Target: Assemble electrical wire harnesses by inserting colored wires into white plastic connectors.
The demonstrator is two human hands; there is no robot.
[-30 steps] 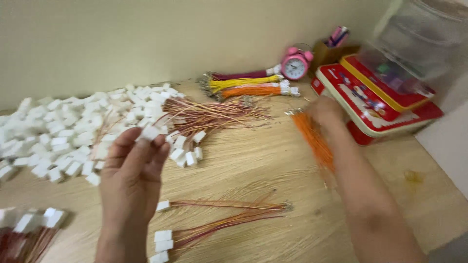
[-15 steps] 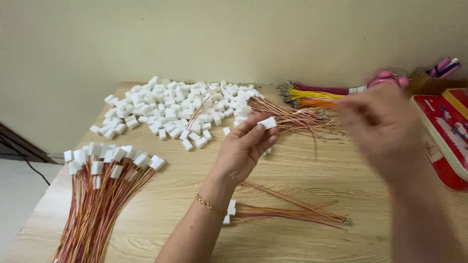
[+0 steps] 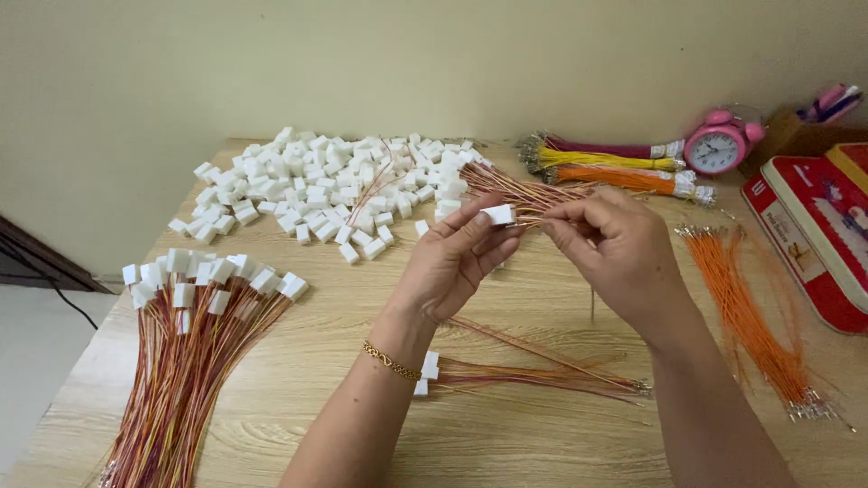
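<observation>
Left hand (image 3: 452,262) pinches a small white plastic connector housing (image 3: 498,215) between thumb and fingers, held above the wooden surface (image 3: 344,398) near its middle. Right hand (image 3: 615,248) has fingers pressed together at the housing's right end, pinching a thin wire too fine to make out clearly. Behind the hands: heap of loose white housings (image 3: 316,185) with a fan of red-orange wires (image 3: 524,192) beside it. Finished wired connectors bundle (image 3: 194,343) lies far left; a few more (image 3: 524,372) lie under the wrists. Loose orange wires (image 3: 746,316) right, pink alarm clock (image 3: 719,145) at back, red tin (image 3: 818,235) at right edge.
</observation>
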